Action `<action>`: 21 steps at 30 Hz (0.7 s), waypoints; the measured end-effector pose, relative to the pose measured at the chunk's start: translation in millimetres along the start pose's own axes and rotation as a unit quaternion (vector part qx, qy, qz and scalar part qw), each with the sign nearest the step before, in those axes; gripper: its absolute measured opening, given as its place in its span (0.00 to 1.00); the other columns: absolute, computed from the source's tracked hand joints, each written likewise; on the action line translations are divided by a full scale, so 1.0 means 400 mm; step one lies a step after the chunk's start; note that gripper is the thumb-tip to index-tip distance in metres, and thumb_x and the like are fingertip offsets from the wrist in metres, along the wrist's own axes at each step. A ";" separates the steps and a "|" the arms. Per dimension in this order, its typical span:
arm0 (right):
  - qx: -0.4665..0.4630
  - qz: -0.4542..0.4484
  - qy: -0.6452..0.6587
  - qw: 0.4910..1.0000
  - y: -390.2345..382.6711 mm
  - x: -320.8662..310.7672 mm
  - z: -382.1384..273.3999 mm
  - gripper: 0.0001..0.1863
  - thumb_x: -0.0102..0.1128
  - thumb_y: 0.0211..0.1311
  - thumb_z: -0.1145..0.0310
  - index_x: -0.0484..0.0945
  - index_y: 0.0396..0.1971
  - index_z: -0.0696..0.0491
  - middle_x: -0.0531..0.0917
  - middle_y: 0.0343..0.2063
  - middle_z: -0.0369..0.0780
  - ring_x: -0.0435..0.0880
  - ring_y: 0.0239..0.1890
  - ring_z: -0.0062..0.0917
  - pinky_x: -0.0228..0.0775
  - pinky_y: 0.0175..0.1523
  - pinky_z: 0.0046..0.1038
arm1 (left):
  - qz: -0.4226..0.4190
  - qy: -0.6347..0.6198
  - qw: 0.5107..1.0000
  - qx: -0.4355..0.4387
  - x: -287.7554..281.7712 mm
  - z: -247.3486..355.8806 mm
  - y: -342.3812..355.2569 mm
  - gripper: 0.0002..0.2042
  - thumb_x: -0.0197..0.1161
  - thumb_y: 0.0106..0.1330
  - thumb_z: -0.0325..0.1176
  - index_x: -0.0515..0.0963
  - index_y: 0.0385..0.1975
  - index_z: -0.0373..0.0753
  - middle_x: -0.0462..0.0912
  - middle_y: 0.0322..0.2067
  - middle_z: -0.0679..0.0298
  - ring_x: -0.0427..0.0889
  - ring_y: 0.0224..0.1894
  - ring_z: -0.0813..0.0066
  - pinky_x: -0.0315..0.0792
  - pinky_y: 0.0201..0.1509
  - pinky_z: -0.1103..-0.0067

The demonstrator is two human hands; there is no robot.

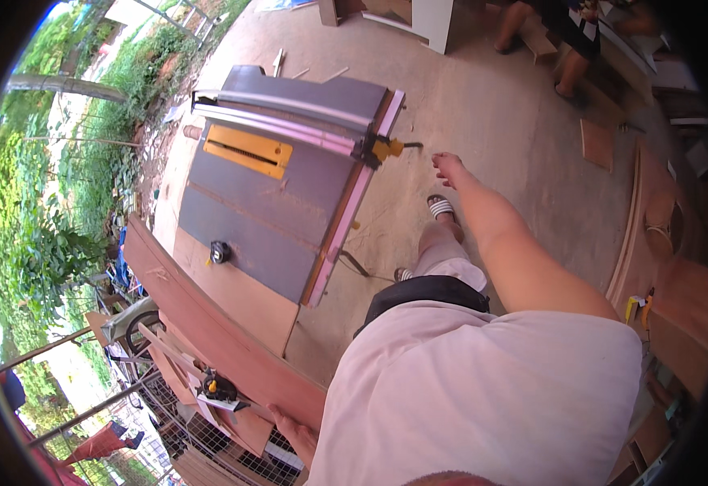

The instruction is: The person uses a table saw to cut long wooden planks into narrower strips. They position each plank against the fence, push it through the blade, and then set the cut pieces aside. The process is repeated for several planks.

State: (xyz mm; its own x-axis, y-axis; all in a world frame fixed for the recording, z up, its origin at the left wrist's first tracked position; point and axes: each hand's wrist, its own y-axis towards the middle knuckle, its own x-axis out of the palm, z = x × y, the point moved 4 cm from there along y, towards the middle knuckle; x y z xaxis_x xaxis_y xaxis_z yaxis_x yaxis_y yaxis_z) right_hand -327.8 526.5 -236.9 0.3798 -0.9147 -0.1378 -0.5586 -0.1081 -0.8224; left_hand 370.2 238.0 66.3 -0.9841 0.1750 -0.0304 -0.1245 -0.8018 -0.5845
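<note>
My right arm reaches forward, and my right hand (448, 168) is in the air with its fingers loosely bent and nothing seen in them. It is a little right of the black lever on the yellow-and-black fence clamp (380, 150) of a table saw (265, 202), apart from it. The fence (289, 121) lies across the dark saw top, beyond a yellow throat plate (248, 151). At lower left, my left hand (293, 429) grips the edge of a long reddish-brown wooden board (216, 312); part of the grip is hidden.
A black tape measure (220, 252) sits on the near left of the saw top. A handheld power tool (218, 387) and wood offcuts lie beyond my left hand. Another person's legs (576, 69) show at upper right, among boards. Large panels (653, 211) stand along the right.
</note>
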 end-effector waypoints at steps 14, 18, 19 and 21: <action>-0.090 -0.320 0.031 0.943 0.262 0.192 -0.424 0.24 0.64 0.56 0.54 0.76 0.54 0.40 0.81 0.43 0.31 0.77 0.37 0.20 0.70 0.37 0.27 | 0.175 0.098 0.979 -0.029 0.394 -0.002 -0.200 0.36 0.43 0.70 0.60 0.56 0.66 0.35 0.64 0.64 0.56 0.64 0.63 0.59 0.56 0.68 0.68; -0.172 -0.409 0.100 0.890 0.313 0.258 -0.467 0.20 0.64 0.58 0.61 0.79 0.51 0.46 0.83 0.44 0.34 0.79 0.43 0.20 0.72 0.46 0.25 | 0.200 0.083 0.974 -0.064 0.458 0.004 -0.263 0.34 0.43 0.71 0.58 0.58 0.65 0.35 0.66 0.63 0.56 0.66 0.62 0.60 0.58 0.67 0.69; -0.206 -0.399 0.112 0.886 0.378 0.289 -0.446 0.19 0.64 0.58 0.63 0.79 0.51 0.48 0.83 0.43 0.35 0.80 0.44 0.20 0.72 0.48 0.24 | 0.198 0.090 0.974 -0.065 0.487 0.029 -0.249 0.34 0.43 0.71 0.57 0.58 0.65 0.35 0.66 0.63 0.56 0.66 0.62 0.59 0.59 0.67 0.68; -0.280 -0.205 -0.081 0.934 0.436 0.294 -0.461 0.16 0.64 0.57 0.60 0.81 0.43 0.52 0.85 0.36 0.38 0.81 0.40 0.21 0.72 0.45 0.26 | 0.214 0.087 0.970 -0.073 0.517 0.028 -0.266 0.33 0.43 0.71 0.57 0.59 0.65 0.34 0.66 0.62 0.55 0.67 0.62 0.59 0.60 0.67 0.68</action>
State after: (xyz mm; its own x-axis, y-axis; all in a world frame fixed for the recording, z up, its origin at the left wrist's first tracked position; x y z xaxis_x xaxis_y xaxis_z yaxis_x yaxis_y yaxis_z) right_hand -516.5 328.1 -294.9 0.7282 -0.6853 0.0059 -0.6224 -0.6649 -0.4130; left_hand 178.5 353.1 131.4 -0.9042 -0.0516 -0.4240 0.3218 -0.7350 -0.5969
